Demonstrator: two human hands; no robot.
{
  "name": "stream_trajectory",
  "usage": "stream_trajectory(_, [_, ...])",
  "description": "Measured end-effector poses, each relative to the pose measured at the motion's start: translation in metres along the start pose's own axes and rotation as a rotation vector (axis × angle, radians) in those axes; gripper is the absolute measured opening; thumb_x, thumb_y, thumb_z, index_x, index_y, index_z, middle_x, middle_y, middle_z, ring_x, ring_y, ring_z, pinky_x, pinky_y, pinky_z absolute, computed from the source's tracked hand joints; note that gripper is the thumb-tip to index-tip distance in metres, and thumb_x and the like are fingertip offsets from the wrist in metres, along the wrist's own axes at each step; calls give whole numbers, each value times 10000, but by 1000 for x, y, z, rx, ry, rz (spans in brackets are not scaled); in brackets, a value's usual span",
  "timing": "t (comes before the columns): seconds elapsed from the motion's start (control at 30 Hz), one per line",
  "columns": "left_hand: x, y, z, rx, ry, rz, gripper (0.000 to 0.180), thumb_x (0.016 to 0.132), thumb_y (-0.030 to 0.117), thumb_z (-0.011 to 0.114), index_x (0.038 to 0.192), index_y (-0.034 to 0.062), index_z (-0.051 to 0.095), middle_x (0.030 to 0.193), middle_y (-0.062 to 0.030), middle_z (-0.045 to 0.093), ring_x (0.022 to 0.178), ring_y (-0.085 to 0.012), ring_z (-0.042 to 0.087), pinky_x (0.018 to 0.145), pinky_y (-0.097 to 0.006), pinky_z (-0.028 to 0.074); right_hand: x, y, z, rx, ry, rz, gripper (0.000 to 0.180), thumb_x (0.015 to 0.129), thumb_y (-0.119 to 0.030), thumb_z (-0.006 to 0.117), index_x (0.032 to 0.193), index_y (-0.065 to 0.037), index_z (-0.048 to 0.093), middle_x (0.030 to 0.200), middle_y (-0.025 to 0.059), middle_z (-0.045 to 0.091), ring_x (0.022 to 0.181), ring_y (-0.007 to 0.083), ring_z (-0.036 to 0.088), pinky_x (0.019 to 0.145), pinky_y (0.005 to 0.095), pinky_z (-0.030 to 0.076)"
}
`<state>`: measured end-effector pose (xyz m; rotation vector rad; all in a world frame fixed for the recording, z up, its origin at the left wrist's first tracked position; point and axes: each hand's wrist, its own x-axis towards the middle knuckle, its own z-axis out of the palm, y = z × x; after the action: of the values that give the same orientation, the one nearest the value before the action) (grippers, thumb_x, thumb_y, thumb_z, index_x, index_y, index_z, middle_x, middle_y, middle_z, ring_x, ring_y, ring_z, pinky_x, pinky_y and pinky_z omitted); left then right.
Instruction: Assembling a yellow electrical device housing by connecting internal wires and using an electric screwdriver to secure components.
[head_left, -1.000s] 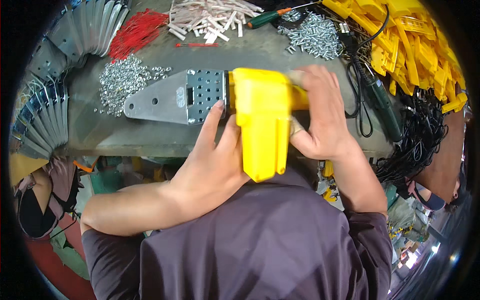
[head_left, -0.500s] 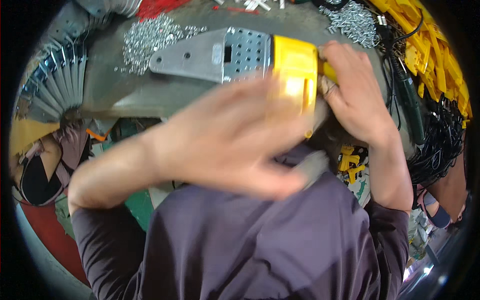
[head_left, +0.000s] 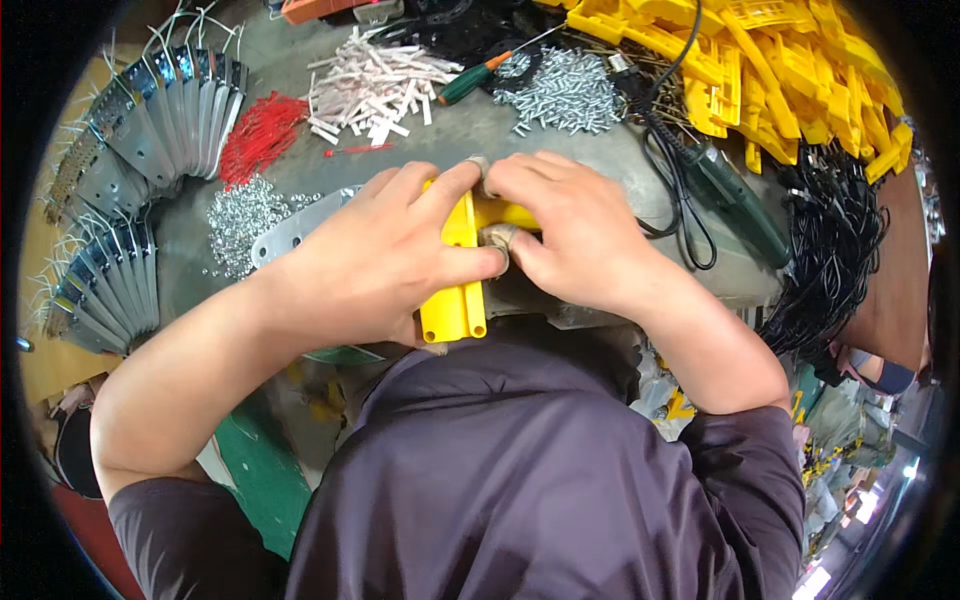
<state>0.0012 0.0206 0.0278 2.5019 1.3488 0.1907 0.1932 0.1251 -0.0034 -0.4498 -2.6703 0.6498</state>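
A person's two hands at work on a yellow plastic housing (head_left: 452,308), which serves as the landmark; it lies at the near edge of a grey workbench (head_left: 184,232), directly before the person's torso. The left hand (head_left: 395,235) spans the housing from its left side, the thumb laid across its upper face and the fingers bent over its far end, so that the housing is held between them. The right hand (head_left: 575,225), at the housing's right side, has its thumb and forefinger narrowed about a yellow bar (head_left: 516,217); whether bar and housing are one piece cannot be told. A grey metal plate (head_left: 287,237) emerges left of the housing, partly covered by the left hand. Farther left lie small metal nuts (head_left: 238,222) and fanned metal plates (head_left: 112,265). Beyond the housing: red pieces (head_left: 262,138) to the far left, white strips (head_left: 375,85), a green-handled screwdriver (head_left: 470,82) and silver screws (head_left: 563,92). Right of the housing: a corded dark green tool (head_left: 735,205), black cables (head_left: 835,240) and, farther back, heaped yellow parts (head_left: 770,60).
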Motion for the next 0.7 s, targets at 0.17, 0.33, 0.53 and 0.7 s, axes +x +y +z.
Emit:
stream_trajectory(0.17, [-1,10,3,42,104,-16,625,567,384,841,1101,156,609,1351,-261,382,1190,-437,427,994,-517,396,-8,9,-3,-83,33,-105,267,781,-94,623,1028,-51,531,915,116,614,928,322,596,752,443,490])
stream_trajectory(0.33, [-1,9,10,15,122,-36,587,579,370,817,1085,158,606,1389,-233,375,1163,-447,437,971,-524,408,7,49,-43,-93,253,85,187,803,-53,584,985,-35,622,924,164,647,923,347,618,834,441,493])
stream_trajectory(0.53, [26,24,20,-44,124,36,556,598,410,781,1074,176,612,1416,-173,380,1164,-458,431,961,-554,400,31,92,-87,-968,167,84,184,765,-85,657,939,-85,715,926,71,599,951,258,577,801,379,443])
stream_trajectory(0.7, [28,25,19,-57,97,16,557,611,410,778,1091,181,614,1412,-175,388,1186,-459,421,987,-559,381,41,96,-86,-1027,161,1,140,765,-98,666,886,-110,735,923,48,561,935,237,560,771,366,426])
